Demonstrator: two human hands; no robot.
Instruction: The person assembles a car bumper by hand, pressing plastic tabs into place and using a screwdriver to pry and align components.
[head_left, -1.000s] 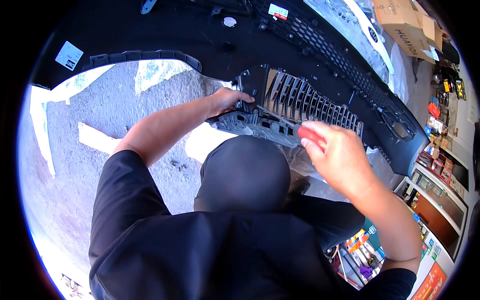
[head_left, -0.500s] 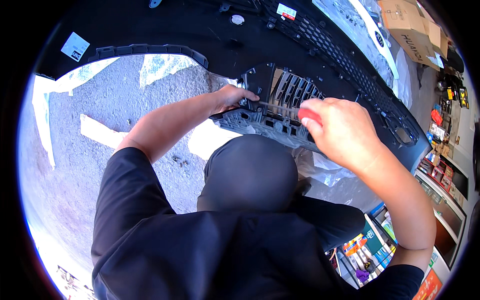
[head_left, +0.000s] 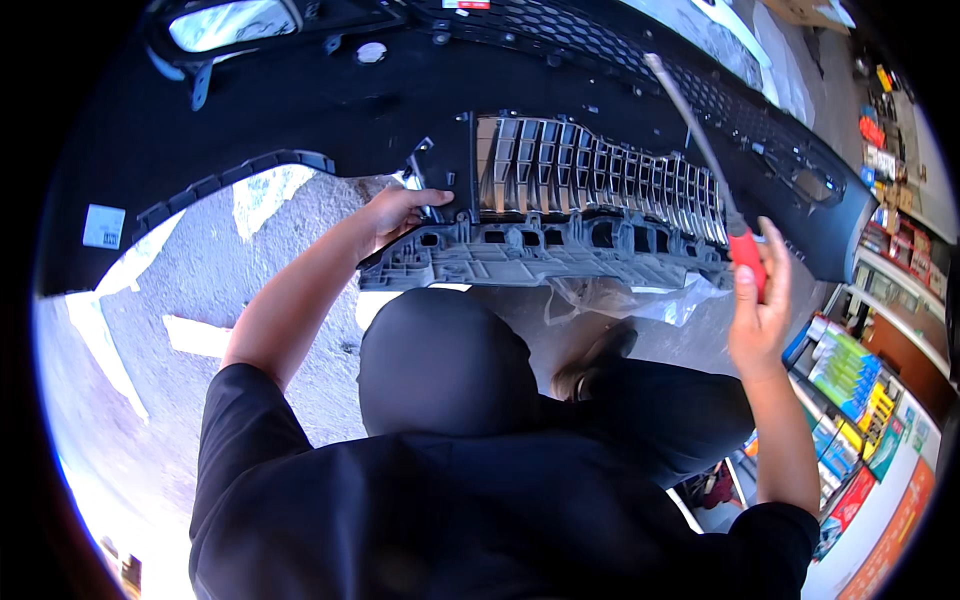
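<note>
A large black car bumper cover (head_left: pixel 400 115) lies across the far side, its inner face toward me. A chrome grille (head_left: pixel 560 165) is set in its middle, and a grey slotted plastic trim strip (head_left: pixel 520 250) runs along the near edge. My left hand (head_left: pixel 393 212) is closed on the bumper's near edge, left of the grille, thumb on top and its other fingers partly hidden. On the right, my right hand (head_left: pixel 762 310) holds up a long screwdriver (head_left: pixel 746 255) by its red handle. Its shaft points up and away, apart from the grille.
White sheets (head_left: pixel 195 335) lie on the grey floor at the left. Clear plastic film (head_left: pixel 640 302) sits under the trim strip. My bent knee (head_left: pixel 680 410) is close below the bumper. Shelves of colourful packages (head_left: pixel 850 380) stand at the right.
My right hand has drawn the screwdriver away from the grille's left end, moving right and swinging its tip upward. My left hand stays at the bumper edge. The view has shifted.
</note>
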